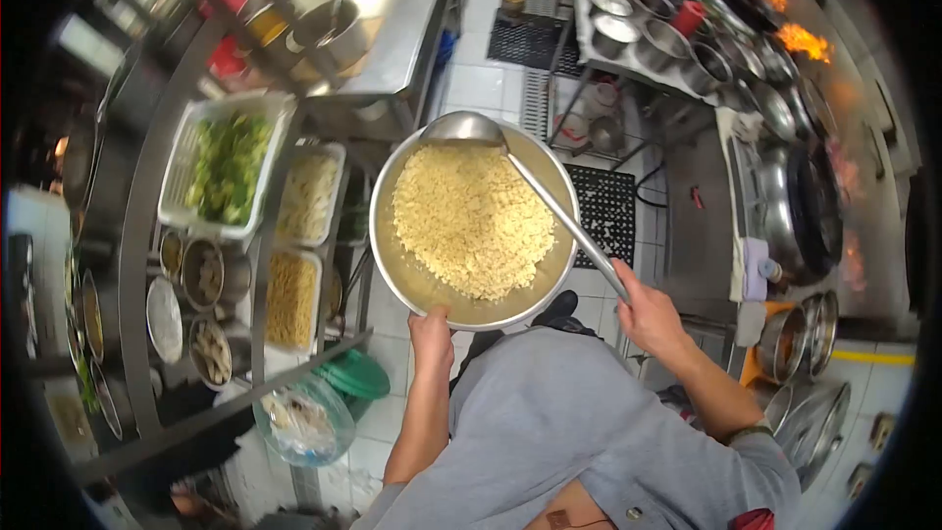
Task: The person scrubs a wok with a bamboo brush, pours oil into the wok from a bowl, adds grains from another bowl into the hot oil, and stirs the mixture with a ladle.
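A wide metal bowl (392,275) is in front of my body, with a pale yellow crumbly food (476,221) heaped inside. My left hand (432,334) grips the near rim of this bowl, thumb over the edge. In my right hand (643,309) is the handle end of a long metal ladle (564,216). The ladle's round head lies at the far rim of the bowl, upside down over the edge of the food. The fingers under the bowl are hidden.
On the left, a rack holds a white basket of green vegetables (231,172), a tray of noodles (291,299) and several metal pots (211,275). A green bin (353,373) stands below. Flames (805,41) burn at the stove on the right, near pots and a wok (800,211).
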